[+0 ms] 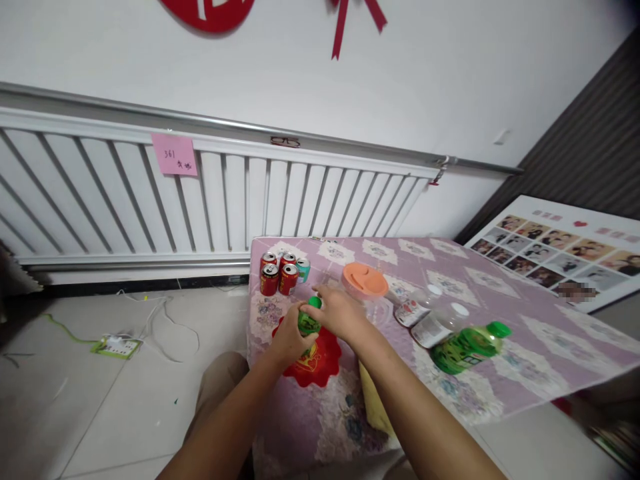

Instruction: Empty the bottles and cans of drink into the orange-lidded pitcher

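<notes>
Over a red scalloped plate (329, 362), my left hand (290, 339) is wrapped around a green plastic bottle (309, 324). My right hand (336, 311) is closed at the top of that bottle, with thumb and fingers at its green cap (315, 302). Part of the bottle is hidden behind my fingers. Just beyond my hands stand red drink cans (269, 280) and a teal can (303, 269), grouped together. A yellow cloth (374, 399) lies partly under my right forearm.
An orange-lidded container (365, 280) sits beyond my right hand. To the right lie two clear bottles with white caps (460, 311) and a green bottle (467, 348). A patterned cloth covers the table (530, 293). Behind it runs a white radiator (305, 200); a power strip (116, 347) lies on the floor.
</notes>
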Motion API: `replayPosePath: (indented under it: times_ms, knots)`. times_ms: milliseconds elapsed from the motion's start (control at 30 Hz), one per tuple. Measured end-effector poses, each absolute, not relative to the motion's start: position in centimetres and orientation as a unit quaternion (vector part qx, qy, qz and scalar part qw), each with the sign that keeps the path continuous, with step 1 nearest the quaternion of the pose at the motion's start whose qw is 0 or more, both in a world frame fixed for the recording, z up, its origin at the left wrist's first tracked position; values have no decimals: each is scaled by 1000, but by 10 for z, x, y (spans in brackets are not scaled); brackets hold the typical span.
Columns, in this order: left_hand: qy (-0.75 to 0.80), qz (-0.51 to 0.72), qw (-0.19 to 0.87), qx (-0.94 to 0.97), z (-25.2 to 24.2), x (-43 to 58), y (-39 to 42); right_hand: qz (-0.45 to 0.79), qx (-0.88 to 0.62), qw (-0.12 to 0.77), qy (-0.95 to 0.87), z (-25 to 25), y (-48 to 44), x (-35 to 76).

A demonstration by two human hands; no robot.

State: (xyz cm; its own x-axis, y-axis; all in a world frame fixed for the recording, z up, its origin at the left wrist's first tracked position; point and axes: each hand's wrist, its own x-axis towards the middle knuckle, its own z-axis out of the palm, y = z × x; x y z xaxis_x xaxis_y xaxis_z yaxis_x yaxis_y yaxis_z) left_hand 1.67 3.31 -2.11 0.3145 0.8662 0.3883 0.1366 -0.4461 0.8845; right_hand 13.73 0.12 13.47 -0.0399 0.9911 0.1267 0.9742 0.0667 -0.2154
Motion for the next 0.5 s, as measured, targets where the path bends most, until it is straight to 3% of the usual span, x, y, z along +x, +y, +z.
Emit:
replayPosePath:
  times_ms: [133, 200, 500]
  knots:
    - [356, 467, 389, 710, -27, 18, 35, 203, -602, 300, -711, 110, 4, 155]
    - [359, 469, 386, 709, -28, 19, 36, 247, -589, 345, -688, 98, 5, 161]
    - [356, 468, 377, 716, -23, 17, 33, 225, -639, 457, -577, 68, 8, 146]
